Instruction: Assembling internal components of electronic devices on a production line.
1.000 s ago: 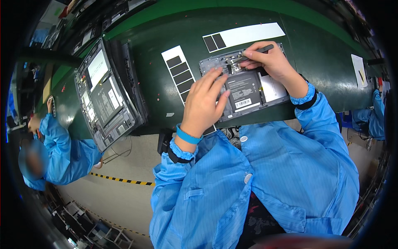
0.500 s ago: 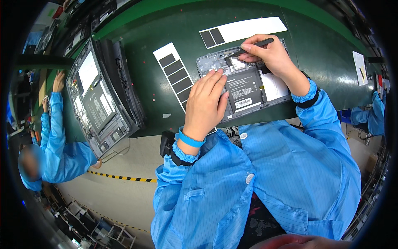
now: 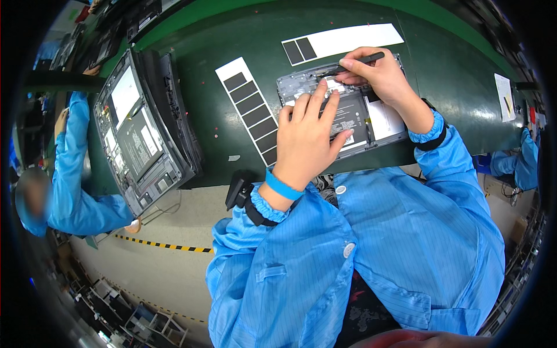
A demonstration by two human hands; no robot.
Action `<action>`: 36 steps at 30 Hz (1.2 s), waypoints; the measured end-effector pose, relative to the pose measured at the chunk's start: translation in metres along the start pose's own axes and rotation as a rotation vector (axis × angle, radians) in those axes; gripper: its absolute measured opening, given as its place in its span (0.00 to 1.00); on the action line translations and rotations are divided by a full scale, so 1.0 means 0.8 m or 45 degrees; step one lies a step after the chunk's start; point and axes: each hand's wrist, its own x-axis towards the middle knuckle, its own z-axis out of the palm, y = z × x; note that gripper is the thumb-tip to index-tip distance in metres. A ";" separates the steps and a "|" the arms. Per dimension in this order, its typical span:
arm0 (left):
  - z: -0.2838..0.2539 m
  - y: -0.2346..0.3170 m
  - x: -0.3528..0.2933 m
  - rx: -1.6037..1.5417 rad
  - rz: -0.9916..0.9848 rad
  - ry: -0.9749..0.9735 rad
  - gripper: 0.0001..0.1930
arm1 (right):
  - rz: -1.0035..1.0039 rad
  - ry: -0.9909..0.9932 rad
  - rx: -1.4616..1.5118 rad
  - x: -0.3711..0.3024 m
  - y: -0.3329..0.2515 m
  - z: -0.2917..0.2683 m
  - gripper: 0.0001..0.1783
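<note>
An opened laptop base (image 3: 371, 145), its battery (image 3: 351, 115) and boards exposed, lies on the green table before me. My right hand (image 3: 374, 74) is closed around slim black tweezers (image 3: 370, 57), whose tip points down-left at the upper part of the base. Over the battery spreads my left hand (image 3: 307, 133), fingers apart and holding nothing visible, fingertips at the boards near the tweezers' tip. It hides much of the base's left side. What the tip touches is too small to tell.
A white strip with several black pads (image 3: 251, 110) lies left of the base; another white strip (image 3: 354, 42) lies beyond it. Stacked laptop bases (image 3: 139, 133) stand at the left. A co-worker's blue sleeve (image 3: 72, 156) is farther left. Paper (image 3: 503, 95) lies at the right.
My left hand has moved right and slightly forward over the battery, fingers spread wider. My right hand with the tweezers has barely moved. The co-worker's arm at the left has shifted.
</note>
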 end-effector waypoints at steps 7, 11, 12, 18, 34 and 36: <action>0.014 0.001 0.001 0.220 0.053 0.068 0.34 | -0.098 0.110 0.068 -0.004 -0.001 0.012 0.10; 0.010 0.004 0.004 0.389 0.005 -0.010 0.34 | -0.074 0.105 0.025 -0.002 -0.029 0.026 0.12; 0.004 -0.001 0.006 0.268 0.028 -0.015 0.32 | -0.206 0.082 0.088 0.003 -0.034 0.035 0.13; -0.021 -0.078 -0.008 -0.040 -0.352 0.373 0.20 | -0.282 -0.140 -0.160 0.072 -0.033 0.121 0.14; -0.013 -0.126 -0.016 0.314 -0.559 0.115 0.37 | -0.277 -0.065 -0.473 0.097 -0.019 0.161 0.13; -0.013 -0.127 -0.016 0.318 -0.551 0.120 0.37 | -0.367 -0.005 -0.605 0.096 -0.021 0.161 0.12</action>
